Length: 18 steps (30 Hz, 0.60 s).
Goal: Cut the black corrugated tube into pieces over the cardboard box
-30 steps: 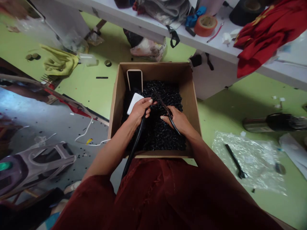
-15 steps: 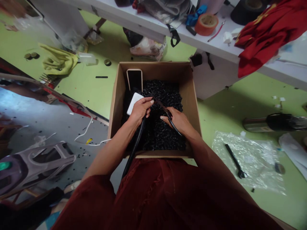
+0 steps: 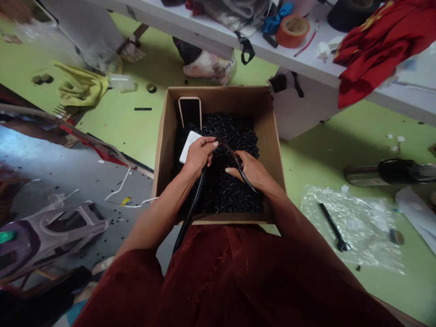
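A cardboard box [image 3: 277, 159] stands in front of me, holding a deep heap of small shiny black pieces [image 3: 231, 195]. Over the heap, my left hand [image 3: 198, 154] is closed on a long black ribbed tube [image 3: 195, 200], which runs down past the box's near edge toward my lap. My right hand [image 3: 254, 169] is closed around a dark, long-bladed tool that looks like scissors [image 3: 230, 151]. Its blades point up-left to my left fingertips, where the tube's end is hard to make out. Beside my left hand lies a white box-shaped object [image 3: 189, 146], partly covered.
A phone [image 3: 190, 113] leans in the box's far left corner. Beyond is a white table [image 3: 316, 63] with orange tape [image 3: 292, 32] and red cloth [image 3: 371, 54]. On the floor lie a plastic bag [image 3: 361, 227], a flask [image 3: 364, 175] and a yellow cloth [image 3: 81, 88].
Both hands keep nearly the same pose and hold the same things. The whole view has shifted very slightly.
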### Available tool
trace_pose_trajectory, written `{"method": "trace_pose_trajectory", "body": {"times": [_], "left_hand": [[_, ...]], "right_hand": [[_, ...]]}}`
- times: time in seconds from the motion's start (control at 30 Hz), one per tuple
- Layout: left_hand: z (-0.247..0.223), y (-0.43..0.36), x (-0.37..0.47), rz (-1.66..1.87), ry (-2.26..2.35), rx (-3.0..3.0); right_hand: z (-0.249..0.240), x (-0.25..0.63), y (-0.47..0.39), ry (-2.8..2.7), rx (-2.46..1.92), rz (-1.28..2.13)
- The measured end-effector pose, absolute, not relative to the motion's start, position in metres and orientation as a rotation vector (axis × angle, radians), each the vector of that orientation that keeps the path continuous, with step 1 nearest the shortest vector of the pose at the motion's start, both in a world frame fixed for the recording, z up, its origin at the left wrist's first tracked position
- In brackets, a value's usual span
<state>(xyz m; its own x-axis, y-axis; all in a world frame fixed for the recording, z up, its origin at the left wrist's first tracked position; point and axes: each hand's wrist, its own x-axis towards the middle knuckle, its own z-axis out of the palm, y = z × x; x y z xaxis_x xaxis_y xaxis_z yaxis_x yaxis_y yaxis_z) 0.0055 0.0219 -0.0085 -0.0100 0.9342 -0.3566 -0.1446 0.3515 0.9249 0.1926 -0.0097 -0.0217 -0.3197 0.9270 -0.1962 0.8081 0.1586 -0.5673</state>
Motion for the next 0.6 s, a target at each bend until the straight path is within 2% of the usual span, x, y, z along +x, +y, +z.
{"method": "trace_pose_trajectory", "body": {"times": [0.6], "left_hand": [[-0.0126,0.0214,0.0086,0.994,1.31,0.87]], "right_hand": [[-0.017,0.188,-0.0107,-2.236,-1.72,0.919]]}}
